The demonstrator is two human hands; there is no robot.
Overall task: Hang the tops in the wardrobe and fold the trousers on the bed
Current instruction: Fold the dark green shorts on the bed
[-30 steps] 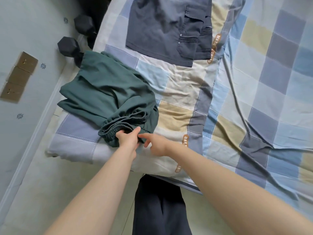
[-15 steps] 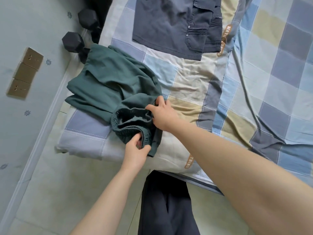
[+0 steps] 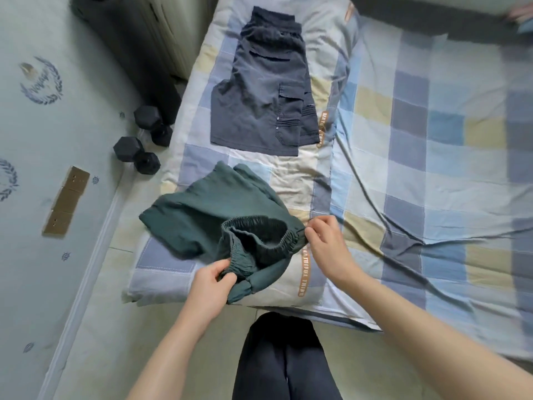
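Black hexagonal dumbbells (image 3: 138,147) lie on the pale floor at far left, beside the bed (image 3: 418,180) with its checked blue, cream and grey cover. Near us, the soft green trousers (image 3: 207,215) lie crumpled on the bed's near left corner. Our left hand (image 3: 212,280) pinches the gathered elastic waistband; our right hand (image 3: 324,238) pinches its other side, holding it open. Beyond, grey cargo shorts (image 3: 259,90) lie flat.

Dark green trousers (image 3: 202,215) and slate-grey shorts (image 3: 259,93) lie on a blue, cream and yellow checked bedsheet (image 3: 418,168).
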